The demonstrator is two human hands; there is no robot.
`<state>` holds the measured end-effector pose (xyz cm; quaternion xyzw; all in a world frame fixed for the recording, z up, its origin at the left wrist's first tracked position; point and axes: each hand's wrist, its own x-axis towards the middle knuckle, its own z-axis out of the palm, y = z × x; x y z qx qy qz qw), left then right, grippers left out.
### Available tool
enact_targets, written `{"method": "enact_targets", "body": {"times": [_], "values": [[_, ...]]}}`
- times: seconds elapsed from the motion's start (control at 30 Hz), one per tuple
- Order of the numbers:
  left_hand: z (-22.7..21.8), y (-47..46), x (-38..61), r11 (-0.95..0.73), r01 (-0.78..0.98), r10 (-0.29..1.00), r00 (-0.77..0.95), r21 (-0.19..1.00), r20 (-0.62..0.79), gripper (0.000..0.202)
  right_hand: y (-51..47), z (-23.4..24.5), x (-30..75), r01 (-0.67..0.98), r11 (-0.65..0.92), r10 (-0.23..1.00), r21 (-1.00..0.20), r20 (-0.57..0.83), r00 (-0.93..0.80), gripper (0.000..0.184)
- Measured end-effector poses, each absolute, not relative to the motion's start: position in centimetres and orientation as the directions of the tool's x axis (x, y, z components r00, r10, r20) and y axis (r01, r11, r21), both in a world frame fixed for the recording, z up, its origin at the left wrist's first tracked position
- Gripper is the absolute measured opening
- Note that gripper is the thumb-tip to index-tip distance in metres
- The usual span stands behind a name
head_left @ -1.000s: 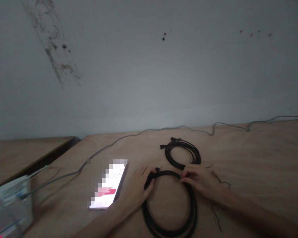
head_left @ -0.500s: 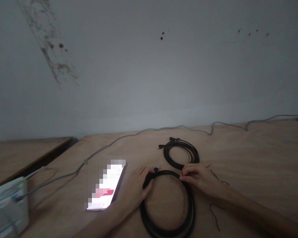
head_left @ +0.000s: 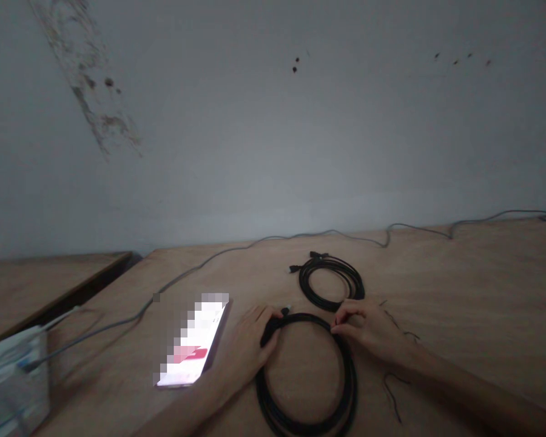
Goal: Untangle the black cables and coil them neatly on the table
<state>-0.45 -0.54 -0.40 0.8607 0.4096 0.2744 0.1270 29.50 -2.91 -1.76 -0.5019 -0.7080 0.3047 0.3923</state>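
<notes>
A large coil of black cable [head_left: 351,376] lies nearest me on the wooden table, with a plug [head_left: 285,311] at its upper left. My left hand [head_left: 257,340] is closed round the bundled strands there, thumb inside the ring. At the coil's upper right, my right hand [head_left: 364,328] has thumb and forefinger pinched together against the strands; whatever sits between the fingertips is too small to make out. Just behind is a smaller coil of black cable [head_left: 306,285] with its plugs at the far left side, partly hidden by my right hand.
Thin dark ties [head_left: 392,397] lie loose near my right forearm. A lit phone [head_left: 195,346] rests left of my left hand. A white box [head_left: 16,376] stands at the left edge, and a long grey cable [head_left: 182,276] runs from it along the wall [head_left: 273,152].
My right fingertips have closed in slightly, and a thin dark strand that stuck up from them no longer shows. My left hand and both coils stay in place.
</notes>
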Motion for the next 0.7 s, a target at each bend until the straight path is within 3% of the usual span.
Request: {"method": "enact_targets", "body": {"times": [0.2, 0.47, 0.7], "values": [[-0.4, -0.5, -0.4, -0.629, 0.637, 0.777, 0.505, 0.446, 0.374, 0.024, -2.9, -1.9, 29.3, 0.410, 0.301, 0.952, -0.861, 0.249, -0.176, 0.011], [-0.5, -0.4, -0.4, -0.632, 0.622, 0.775, 0.515, 0.461, 0.367, 0.024, -3.1, -0.1, 29.5, 0.576, 0.378, 0.924, -0.725, 0.337, -0.183, 0.026], [-0.3, -0.5, -0.4, -0.621, 0.638, 0.784, 0.511, 0.455, 0.353, 0.022, -3.8, 0.9, 29.1, 0.706, 0.300, 0.943, -0.642, 0.313, -0.115, 0.039]]}}
